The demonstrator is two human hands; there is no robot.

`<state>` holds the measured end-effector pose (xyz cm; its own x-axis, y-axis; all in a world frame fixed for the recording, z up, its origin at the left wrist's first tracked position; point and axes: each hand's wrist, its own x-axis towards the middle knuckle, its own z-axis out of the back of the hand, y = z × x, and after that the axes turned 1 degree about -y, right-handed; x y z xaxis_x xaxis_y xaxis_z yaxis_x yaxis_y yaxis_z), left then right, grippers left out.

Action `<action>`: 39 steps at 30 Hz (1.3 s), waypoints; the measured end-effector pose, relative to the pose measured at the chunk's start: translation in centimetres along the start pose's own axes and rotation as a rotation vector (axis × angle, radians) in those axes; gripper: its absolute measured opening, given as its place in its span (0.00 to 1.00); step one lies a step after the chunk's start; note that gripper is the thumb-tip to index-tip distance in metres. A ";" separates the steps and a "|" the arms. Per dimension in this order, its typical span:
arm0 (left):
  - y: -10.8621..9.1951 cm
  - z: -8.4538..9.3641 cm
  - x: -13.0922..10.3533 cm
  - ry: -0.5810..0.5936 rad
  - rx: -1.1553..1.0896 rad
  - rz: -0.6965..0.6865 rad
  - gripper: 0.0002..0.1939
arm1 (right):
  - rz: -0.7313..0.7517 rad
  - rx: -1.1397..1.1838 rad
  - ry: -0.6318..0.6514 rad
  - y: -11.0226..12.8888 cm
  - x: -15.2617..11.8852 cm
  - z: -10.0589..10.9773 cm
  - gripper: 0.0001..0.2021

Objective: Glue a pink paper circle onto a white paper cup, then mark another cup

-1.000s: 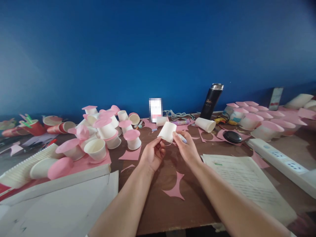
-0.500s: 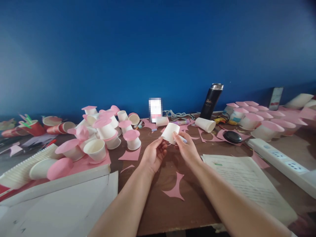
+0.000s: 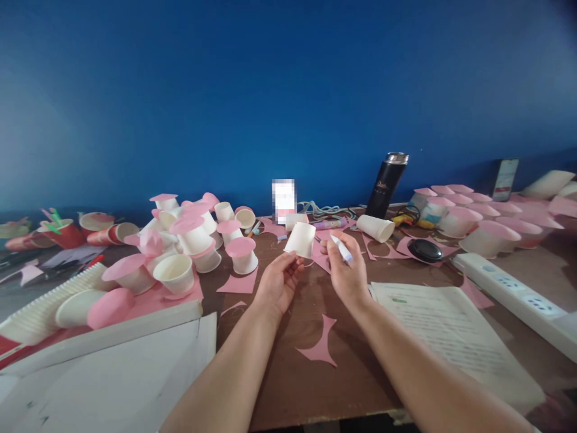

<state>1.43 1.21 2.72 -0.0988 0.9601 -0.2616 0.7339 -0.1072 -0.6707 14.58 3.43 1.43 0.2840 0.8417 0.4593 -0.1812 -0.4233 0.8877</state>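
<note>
Blue wall (image 3: 288,90) rises behind the brown surface (image 3: 288,385). From the head view, the fingers of my right hand (image 3: 350,279) are off the cup (image 3: 300,240) they touched a moment ago, closed around a pen (image 3: 341,248); so my left hand (image 3: 276,287) alone bears it, fingers pinching its lower edge. Pink scraps (image 3: 322,347) lie nearby, pink-topped cups (image 3: 241,258) crowd leftward, and a flask (image 3: 384,189) stands to the right.

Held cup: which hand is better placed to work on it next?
Probably the right hand: it holds a pen-like tool beside the cup, while the left hand grips its lower edge.
</note>
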 end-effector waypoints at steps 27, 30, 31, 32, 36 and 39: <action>0.2 0.1 0.3 0.033 0.009 -0.083 0.04 | 0.373 -0.210 0.156 2.3 -1.1 0.7 0.08; 0.2 0.2 0.4 0.037 0.012 -0.080 0.03 | 0.367 -0.203 0.201 2.3 -1.1 0.7 0.08; 0.2 0.2 0.4 0.037 0.012 -0.078 0.03 | 0.373 -0.195 0.219 2.2 -1.1 0.6 0.08; 0.2 0.2 0.4 0.038 0.013 -0.076 0.03 | 0.384 -0.188 0.227 2.2 -1.0 0.6 0.08; 0.2 0.3 0.4 0.030 0.007 -0.084 0.03 | 0.390 -0.203 0.163 1.9 -1.0 0.6 0.08; 0.2 0.3 0.3 0.022 0.005 -0.083 0.03 | 0.330 -0.247 0.157 1.9 -0.9 0.7 0.09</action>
<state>1.34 1.42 2.28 -0.1441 0.9712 -0.1896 0.7202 -0.0285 -0.6932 14.61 1.63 2.70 0.0297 0.7236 0.6896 -0.4634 -0.6013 0.6509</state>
